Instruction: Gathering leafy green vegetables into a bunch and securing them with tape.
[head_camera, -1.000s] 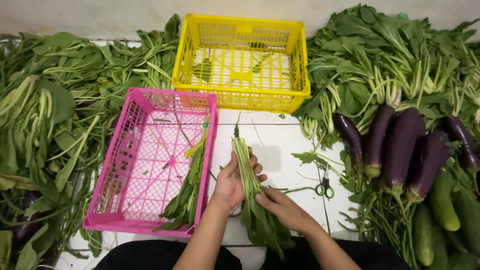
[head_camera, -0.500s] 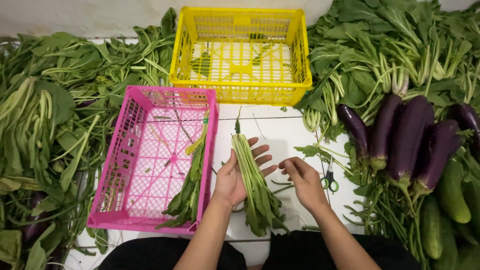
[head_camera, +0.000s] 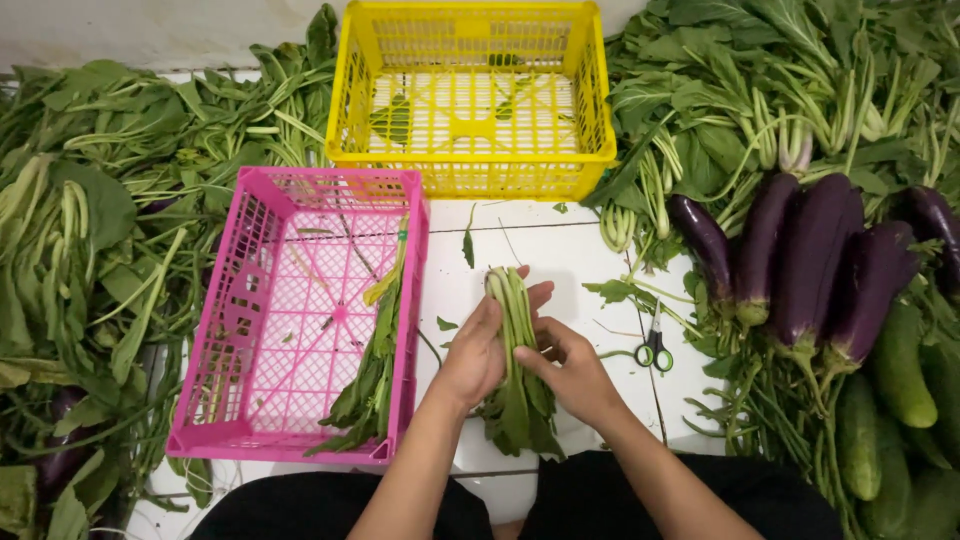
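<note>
the right hand (head_camera: 572, 372), half a second ago apart near the scissors (head_camera: 655, 351), is back on the greens bundle (head_camera: 520, 360); both hands now close around it, the left hand (head_camera: 480, 350) cupping its stems. the bundle stands just right of the pink crate (head_camera: 250, 300), so bundling appears to be in hand. surface: white tiled floor (head_camera: 560, 250), with a yellow crate (head_camera: 475, 100), eggplants (head_camera: 800, 260) and leafy piles (head_camera: 80, 230) around it.
</note>
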